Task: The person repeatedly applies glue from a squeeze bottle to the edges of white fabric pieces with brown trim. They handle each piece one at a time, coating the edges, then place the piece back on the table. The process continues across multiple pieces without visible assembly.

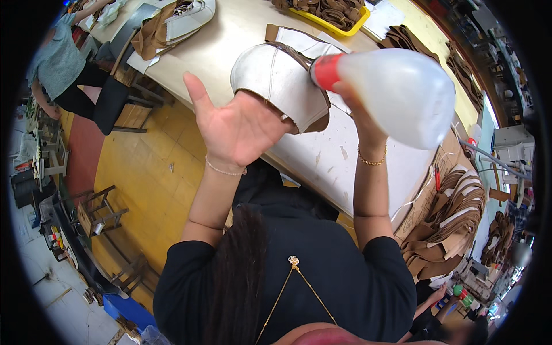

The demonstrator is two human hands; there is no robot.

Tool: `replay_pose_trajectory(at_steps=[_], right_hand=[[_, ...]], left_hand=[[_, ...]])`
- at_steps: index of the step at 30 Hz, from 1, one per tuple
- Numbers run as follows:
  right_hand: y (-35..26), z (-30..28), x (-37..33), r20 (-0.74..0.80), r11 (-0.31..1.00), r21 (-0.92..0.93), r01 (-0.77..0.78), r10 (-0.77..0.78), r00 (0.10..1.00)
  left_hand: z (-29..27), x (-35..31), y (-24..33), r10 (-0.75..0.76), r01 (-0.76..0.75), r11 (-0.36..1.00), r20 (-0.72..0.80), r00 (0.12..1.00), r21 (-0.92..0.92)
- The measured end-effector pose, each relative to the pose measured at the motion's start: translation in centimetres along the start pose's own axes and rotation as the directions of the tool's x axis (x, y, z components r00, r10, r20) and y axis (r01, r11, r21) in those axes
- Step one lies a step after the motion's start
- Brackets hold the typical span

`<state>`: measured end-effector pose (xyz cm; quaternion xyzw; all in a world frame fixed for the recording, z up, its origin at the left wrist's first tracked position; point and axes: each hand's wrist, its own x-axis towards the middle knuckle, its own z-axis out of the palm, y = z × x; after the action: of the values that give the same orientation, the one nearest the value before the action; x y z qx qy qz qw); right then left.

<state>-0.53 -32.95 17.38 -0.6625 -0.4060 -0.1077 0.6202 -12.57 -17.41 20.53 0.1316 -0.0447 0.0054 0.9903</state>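
A white shoe upper (pixel 269 72) with brown lining is draped over the fingers of my left hand (pixel 234 127). That palm faces up with the thumb stretched away, and the fingers are hidden inside the upper. My right hand (pixel 363 118) is wrapped round a translucent whitish squeeze bottle (pixel 402 95), tilted on its side and slightly blurred. Its red collar (pixel 326 71) and dark tip point left, right against the edge of the upper or just in front of it; I cannot tell if they touch. The bottle hides part of my right fingers.
Pale table (pixel 230 26) lies beyond my hands. Another white-and-brown upper (pixel 178 26) rests at the far left, a yellow tray (pixel 339 26) of brown pieces at the back. Stacked brown pieces (pixel 454 218) stand at the right. A person (pixel 66 63) is at the left, near a wooden stool (pixel 98 213).
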Motion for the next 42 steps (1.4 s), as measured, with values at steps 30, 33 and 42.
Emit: replay_pose_trajectory(at_steps=[30, 33, 42], right_hand=[[-0.8, -1.4, 2.4, -0.243, 0.993, -0.113, 0.02, -0.047, 0.969], [-1.3, -2.3, 2.8, -0.385, 0.988, 0.136, 0.078, -0.02, 0.923], [-2.1, -3.3, 1.8, -0.384, 0.999, 0.02, -0.03, 0.035, 0.923]], left_hand=[[-1.0, -1.3, 0.2, 0.08, -0.074, 0.992, -0.057, 0.995, 0.105], [0.8, -0.7, 2.5, 0.027, -0.018, 0.991, -0.066, 0.997, 0.132], [-1.7, 1.0, 0.1, 0.155, -0.078, 0.939, -0.21, 0.965, 0.335]])
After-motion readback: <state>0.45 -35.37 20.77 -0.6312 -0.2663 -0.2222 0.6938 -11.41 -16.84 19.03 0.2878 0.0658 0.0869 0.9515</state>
